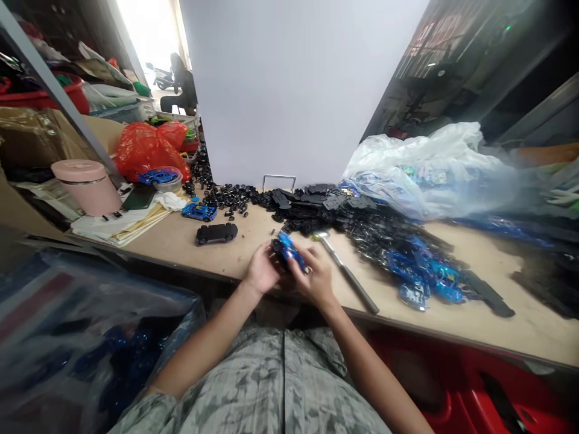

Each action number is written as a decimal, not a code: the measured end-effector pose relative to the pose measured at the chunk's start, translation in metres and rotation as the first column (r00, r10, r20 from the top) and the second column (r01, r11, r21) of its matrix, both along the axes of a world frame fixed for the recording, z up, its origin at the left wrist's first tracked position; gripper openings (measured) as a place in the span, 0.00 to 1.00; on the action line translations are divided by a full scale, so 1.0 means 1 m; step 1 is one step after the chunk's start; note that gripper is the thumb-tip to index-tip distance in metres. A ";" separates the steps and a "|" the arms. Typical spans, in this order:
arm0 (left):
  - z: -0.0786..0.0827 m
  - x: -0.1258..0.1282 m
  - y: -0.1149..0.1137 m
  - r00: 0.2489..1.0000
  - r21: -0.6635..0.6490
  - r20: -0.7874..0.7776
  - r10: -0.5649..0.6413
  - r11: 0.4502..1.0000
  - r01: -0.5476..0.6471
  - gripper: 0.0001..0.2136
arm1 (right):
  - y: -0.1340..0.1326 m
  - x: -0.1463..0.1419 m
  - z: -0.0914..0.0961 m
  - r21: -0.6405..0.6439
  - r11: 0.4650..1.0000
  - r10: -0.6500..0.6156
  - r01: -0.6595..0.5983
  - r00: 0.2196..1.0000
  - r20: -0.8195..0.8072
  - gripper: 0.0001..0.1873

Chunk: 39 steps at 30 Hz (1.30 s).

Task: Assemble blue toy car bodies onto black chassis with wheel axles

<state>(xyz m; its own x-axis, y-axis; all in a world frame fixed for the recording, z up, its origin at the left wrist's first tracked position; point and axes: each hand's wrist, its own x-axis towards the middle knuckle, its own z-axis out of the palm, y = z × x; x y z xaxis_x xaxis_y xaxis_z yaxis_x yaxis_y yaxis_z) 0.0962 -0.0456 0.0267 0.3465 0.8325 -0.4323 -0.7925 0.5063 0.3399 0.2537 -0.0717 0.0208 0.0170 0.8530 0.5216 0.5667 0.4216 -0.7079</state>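
I see the car [289, 246] at the bench [253, 232] edge, right hand [318, 274] pinching it; the left hand [263, 269] curls alongside, its hold hidden from me. I'd expect it light, stiff, slick: grip its sides. The bag [187, 313] contains blue parts [122, 343]; the tub [175, 183] has a second car [157, 176] at its rim.

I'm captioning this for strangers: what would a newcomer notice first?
Probably the big pale panel standing behind the workbench. Then the blue toy car between the left hand and right hand, near the front edge. Beyond spreads a heap of black plastic parts, with a red plastic bag off left.
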 end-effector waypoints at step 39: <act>0.016 -0.001 0.015 0.928 -0.083 -0.026 -0.372 0.926 0.369 0.19 | 0.052 0.034 -0.009 -0.039 0.988 0.151 -0.152 0.988 -0.020 0.10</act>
<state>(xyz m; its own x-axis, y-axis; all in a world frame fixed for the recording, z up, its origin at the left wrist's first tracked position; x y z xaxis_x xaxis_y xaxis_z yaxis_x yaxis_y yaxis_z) 0.0957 -0.0311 0.0426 0.6053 0.6125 -0.5084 -0.5298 0.7867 0.3169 0.2874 -0.0194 0.0121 -0.1056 0.8669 0.4871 0.4865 0.4723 -0.7351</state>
